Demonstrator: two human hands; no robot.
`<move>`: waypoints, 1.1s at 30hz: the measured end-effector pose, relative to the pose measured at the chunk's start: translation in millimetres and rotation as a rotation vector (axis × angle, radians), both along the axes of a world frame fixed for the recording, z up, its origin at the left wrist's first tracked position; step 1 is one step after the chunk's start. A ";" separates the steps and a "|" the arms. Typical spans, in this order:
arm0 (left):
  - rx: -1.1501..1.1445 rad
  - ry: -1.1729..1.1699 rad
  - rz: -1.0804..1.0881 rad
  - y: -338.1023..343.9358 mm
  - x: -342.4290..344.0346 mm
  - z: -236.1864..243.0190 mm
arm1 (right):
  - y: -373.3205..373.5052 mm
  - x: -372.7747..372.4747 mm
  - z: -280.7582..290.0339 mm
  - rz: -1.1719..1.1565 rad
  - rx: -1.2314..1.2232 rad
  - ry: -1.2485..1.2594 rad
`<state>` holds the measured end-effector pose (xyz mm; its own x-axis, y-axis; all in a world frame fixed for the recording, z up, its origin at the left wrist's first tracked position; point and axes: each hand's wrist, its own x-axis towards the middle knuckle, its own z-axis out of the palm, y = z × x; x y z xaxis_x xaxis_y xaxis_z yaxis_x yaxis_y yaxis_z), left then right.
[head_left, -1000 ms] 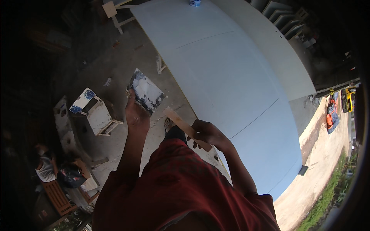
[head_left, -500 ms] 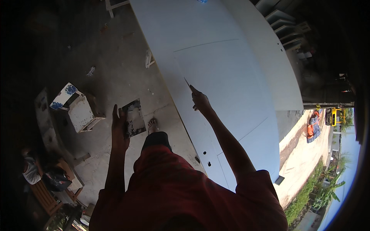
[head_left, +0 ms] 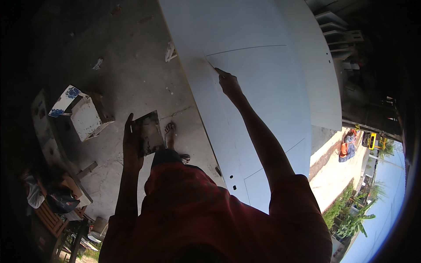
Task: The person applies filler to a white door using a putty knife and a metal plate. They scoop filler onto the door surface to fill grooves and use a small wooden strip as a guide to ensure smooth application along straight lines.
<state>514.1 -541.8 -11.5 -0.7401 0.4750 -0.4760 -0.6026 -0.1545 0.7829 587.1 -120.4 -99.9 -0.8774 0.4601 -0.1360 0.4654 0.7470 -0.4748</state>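
My left hand grips the edge of a square, putty-smeared board, held low over the floor beside my bare feet. My right hand is closed on a tan flat spreader, seen nearly edge-on, its far end at the surface of a large pale blue-white panel. That end lies near the left end of a thin dark line drawn across the panel. A pale streak runs below it, and two small dark holes show lower on the panel.
A worn white-and-blue chair stands at left, with a bag and wooden slatted seat lower down. Trestle legs show under the panel's left edge. Stacked boards are top right; sunlit ground with an orange-blue heap lies right.
My right hand has moved from near my body up along the panel with the spreader, turning it edge-on. My left hand has shifted left with the board. The view has shifted.
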 end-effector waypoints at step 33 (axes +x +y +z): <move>-0.034 -0.024 0.080 -21.0 225.0 -29.5 | -63.7 207.4 12.6 0.074 0.026 -0.159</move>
<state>739.2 -562.8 -41.0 -0.7633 0.3987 -0.5084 -0.6078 -0.1765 0.7742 794.5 -184.1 -87.3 -0.8772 0.4004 -0.2649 0.4765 0.7930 -0.3795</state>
